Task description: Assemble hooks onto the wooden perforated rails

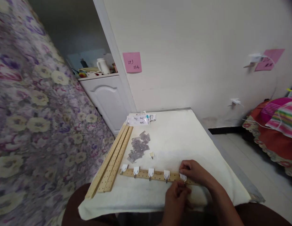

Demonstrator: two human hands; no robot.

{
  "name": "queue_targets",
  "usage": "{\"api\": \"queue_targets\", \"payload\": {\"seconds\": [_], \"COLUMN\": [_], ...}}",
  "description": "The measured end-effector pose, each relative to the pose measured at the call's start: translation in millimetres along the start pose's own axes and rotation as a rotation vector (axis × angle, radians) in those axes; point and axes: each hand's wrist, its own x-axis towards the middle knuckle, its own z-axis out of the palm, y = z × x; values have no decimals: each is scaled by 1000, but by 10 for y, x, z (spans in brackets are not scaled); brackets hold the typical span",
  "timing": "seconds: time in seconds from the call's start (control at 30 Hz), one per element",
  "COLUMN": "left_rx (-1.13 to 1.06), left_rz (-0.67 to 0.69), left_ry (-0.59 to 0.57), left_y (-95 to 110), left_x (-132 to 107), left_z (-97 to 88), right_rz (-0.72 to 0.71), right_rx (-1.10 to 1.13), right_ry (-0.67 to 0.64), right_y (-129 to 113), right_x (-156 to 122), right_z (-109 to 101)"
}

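Note:
A white adhesive hook (183, 177) sits on a perforated wooden strip (157, 175) that lies across the near part of the table. Fingers of my right hand (194, 171) are closed at the hook's upper edge. From below, my left hand (176, 195) pinches around the hook's lower metal end, and its fingertips partly hide it. Several more white hooks (151, 172) stand along the same strip to the left, spaced apart. My right hand and forearm cover the strip's right end. Behind the strip lies one loose hook (152, 154) with its pale yellowish side up.
Grey translucent pieces with small metal hooks (139, 146) lie piled left of centre. Perforated wooden strips (113, 160) line the table's left edge. Clear packaging (138, 119) rests at the back left. A white cloth (174, 131) covers the table; a floral curtain (42, 110) hangs left.

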Motion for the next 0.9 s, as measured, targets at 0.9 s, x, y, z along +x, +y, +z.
{"api": "queue_targets", "payload": {"seconds": [0.9], "left_rx": [40], "left_rz": [-7], "left_ry": [-7], "left_y": [44], "left_x": [-42], "left_z": [-29], "right_rz": [35], "right_rx": [-60], "right_ry": [11], "right_y": [31], "right_x": [-3], "right_z": [7]}}
